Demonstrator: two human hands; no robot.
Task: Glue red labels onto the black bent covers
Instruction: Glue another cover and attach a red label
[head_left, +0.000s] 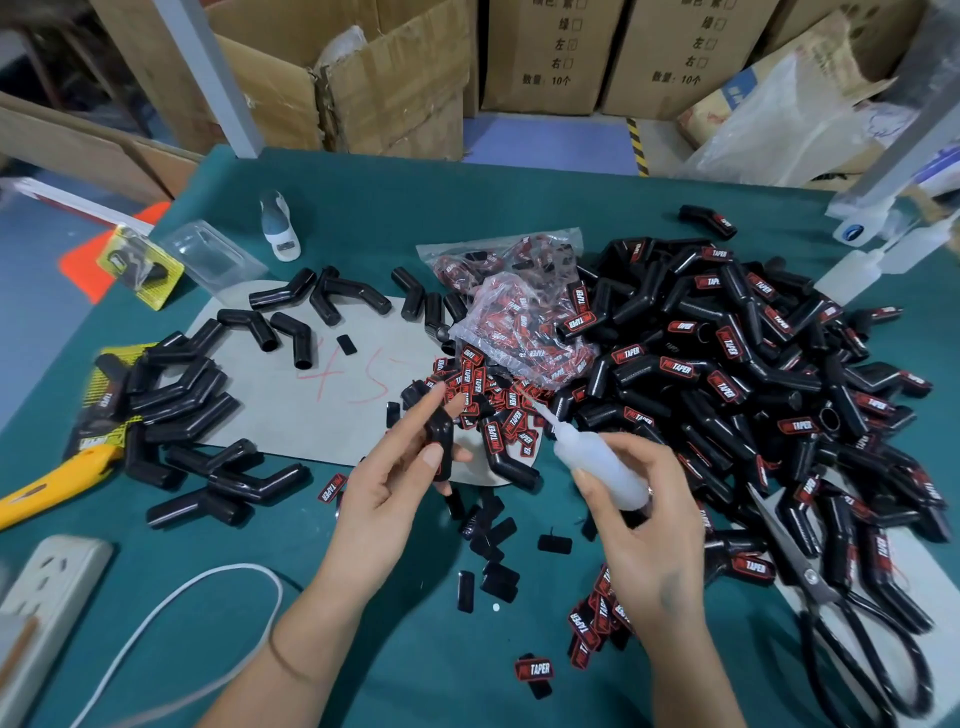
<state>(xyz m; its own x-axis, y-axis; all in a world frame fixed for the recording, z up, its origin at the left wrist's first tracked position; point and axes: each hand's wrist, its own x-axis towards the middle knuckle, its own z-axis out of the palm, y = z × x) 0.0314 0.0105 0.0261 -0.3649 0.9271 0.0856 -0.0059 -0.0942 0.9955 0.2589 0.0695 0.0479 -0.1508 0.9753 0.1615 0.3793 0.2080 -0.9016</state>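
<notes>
Black bent cover (439, 434), glossy and light, likely slightly flexible plastic or rubber, sits pinched in the left hand (395, 478), thumb and fingers (431, 457) clamped on its lower leg. The right hand (639, 525) wraps its fingers round a soft white glue bottle (597, 467), nozzle aimed toward the cover. Red labels (498, 410) lie just beyond both hands on the green tabletop (389, 208). Grip the cover's sides, leaving its flat face bare.

Cardboard boxes (550, 52) behind green table (363, 197)

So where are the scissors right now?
In the head view, the scissors lie at the table's lower right, beside the pile of labelled covers.
</notes>
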